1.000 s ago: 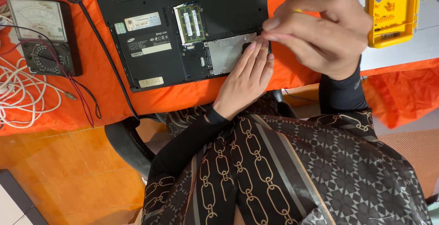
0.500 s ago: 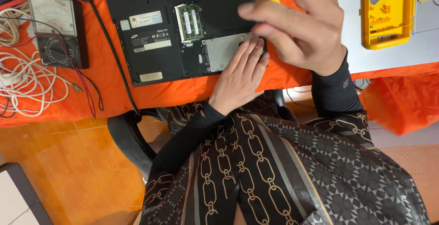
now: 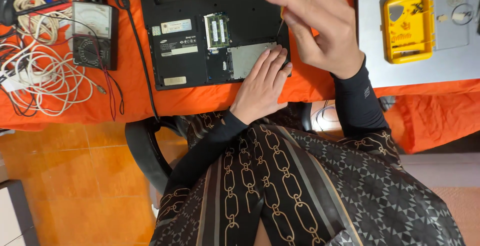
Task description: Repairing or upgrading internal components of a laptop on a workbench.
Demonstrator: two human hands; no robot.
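Note:
A black laptop (image 3: pixel 185 36) lies upside down on the orange cloth, its bottom cover off, green memory sticks (image 3: pixel 217 29) and a silver drive (image 3: pixel 246 60) showing. My left hand (image 3: pixel 262 83) rests flat on the drive and the laptop's near edge. My right hand (image 3: pixel 317 23) hovers above the laptop's right end, fingers pinched on a thin screwdriver (image 3: pixel 281 22) with a yellow handle, tip pointing down at the laptop's right side.
An analog multimeter (image 3: pixel 92 33) with red and black leads sits left of the laptop, beside a tangle of white cables (image 3: pixel 40 83). A yellow bit case (image 3: pixel 407 26) lies on a grey panel (image 3: pixel 450 61) at right. A black chair (image 3: pixel 145 148) is below the table edge.
My right hand has shifted up and left over the laptop's right end with the screwdriver. The left hand stays flat on the drive. The view has drifted slightly.

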